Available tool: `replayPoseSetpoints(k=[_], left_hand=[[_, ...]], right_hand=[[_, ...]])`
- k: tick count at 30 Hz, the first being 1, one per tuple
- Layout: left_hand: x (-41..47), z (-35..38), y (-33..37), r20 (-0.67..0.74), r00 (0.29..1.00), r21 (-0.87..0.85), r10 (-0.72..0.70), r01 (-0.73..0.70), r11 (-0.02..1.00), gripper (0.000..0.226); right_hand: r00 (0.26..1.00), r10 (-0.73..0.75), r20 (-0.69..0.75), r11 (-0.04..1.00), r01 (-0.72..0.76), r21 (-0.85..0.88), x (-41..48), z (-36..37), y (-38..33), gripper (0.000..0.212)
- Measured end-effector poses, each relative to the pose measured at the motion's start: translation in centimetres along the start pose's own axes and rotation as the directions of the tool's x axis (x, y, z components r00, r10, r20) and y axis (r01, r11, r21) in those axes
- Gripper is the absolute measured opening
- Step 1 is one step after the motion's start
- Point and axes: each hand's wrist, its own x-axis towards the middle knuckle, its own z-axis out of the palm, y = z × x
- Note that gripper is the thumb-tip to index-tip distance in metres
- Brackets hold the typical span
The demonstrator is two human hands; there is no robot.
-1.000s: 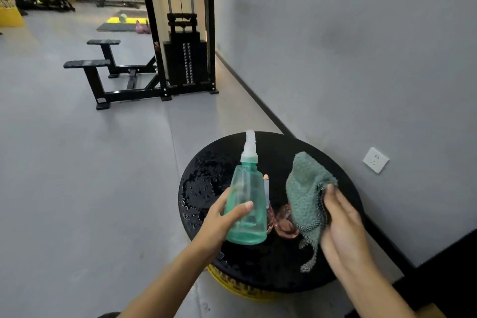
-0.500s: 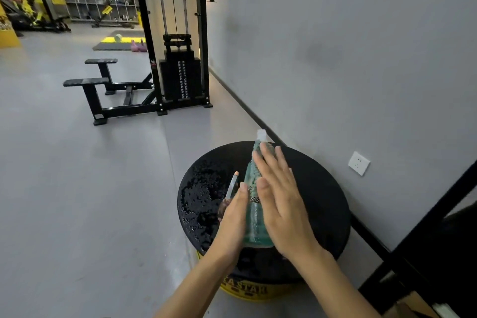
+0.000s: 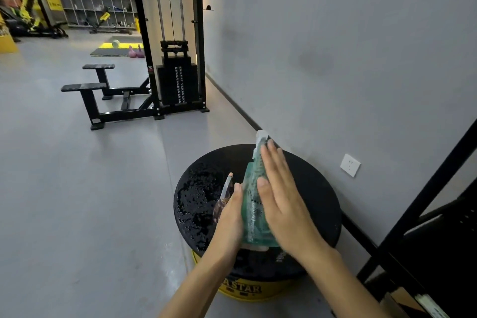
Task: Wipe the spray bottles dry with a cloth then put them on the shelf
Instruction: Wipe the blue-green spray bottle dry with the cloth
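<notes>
A translucent green spray bottle [image 3: 251, 212] with a white nozzle stands tilted over the round black stool top [image 3: 317, 196]. My left hand [image 3: 229, 217] grips its left side. My right hand [image 3: 281, 199] lies flat along its right side and presses the green cloth against it. That hand hides most of the cloth; a scrap of it [image 3: 281, 256] shows below the palm. A pink spray bottle [image 3: 224, 195] stands just behind my left hand, its nozzle pointing up. The black shelf frame [image 3: 426, 188] rises at the right.
Water droplets cover the left part of the stool top [image 3: 196, 196], which sits on a yellow drum [image 3: 240, 290]. A grey wall with a white socket [image 3: 349, 165] runs along the right. A cable machine [image 3: 175, 80] and a bench [image 3: 87, 90] stand farther back on the grey floor.
My right hand brought the cloth from beside the green bottle onto its right side and now lies flat on it. The view has shifted, so the shelf frame shows at the right.
</notes>
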Motion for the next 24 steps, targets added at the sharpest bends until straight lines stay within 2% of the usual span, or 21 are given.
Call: replayPoseSetpoints(k=[3, 6, 9, 13, 18, 21, 24], left_hand=[[-0.3, 0.3, 0.3, 0.024, 0.999, -0.027, -0.028, 0.029, 0.999, 0.056], [-0.6, 0.4, 0.7, 0.011, 1.0, -0.05, 0.026, -0.025, 0.998, 0.057], [-0.6, 0.3, 0.8, -0.008, 0.993, 0.031, 0.119, -0.119, 0.992, 0.055], [-0.6, 0.4, 0.1, 0.033, 0.999, 0.016, 0.039, -0.04, 0.999, 0.051], [-1.0, 0.7, -0.2, 0.061, 0.997, 0.0, -0.038, 0.038, 0.999, 0.049], [-0.9, 0.5, 0.0, 0.061, 0.998, -0.033, -0.029, 0.031, 0.999, 0.05], [-1.0, 0.3, -0.1, 0.063, 0.998, -0.099, -0.002, 0.008, 0.995, 0.059]], right_hand=[[0.999, 0.015, 0.031, 1.0, -0.015, -0.009, 0.0, -0.7, -0.4, 0.05], [0.995, -0.066, 0.07, 0.986, 0.076, -0.15, -2.7, 0.0, -1.2, 0.049], [0.986, -0.133, 0.105, 0.95, 0.157, -0.271, -4.9, 1.1, -1.2, 0.053], [0.993, -0.087, 0.083, 0.972, 0.103, -0.213, -3.2, 0.4, -0.2, 0.05], [0.999, 0.018, 0.034, 0.999, -0.017, -0.028, 0.0, -0.6, 0.5, 0.05], [0.999, 0.006, 0.043, 0.997, -0.002, -0.082, -1.4, 0.0, -0.1, 0.05], [0.997, -0.02, 0.079, 0.977, 0.036, -0.209, -4.1, 1.2, -0.6, 0.052]])
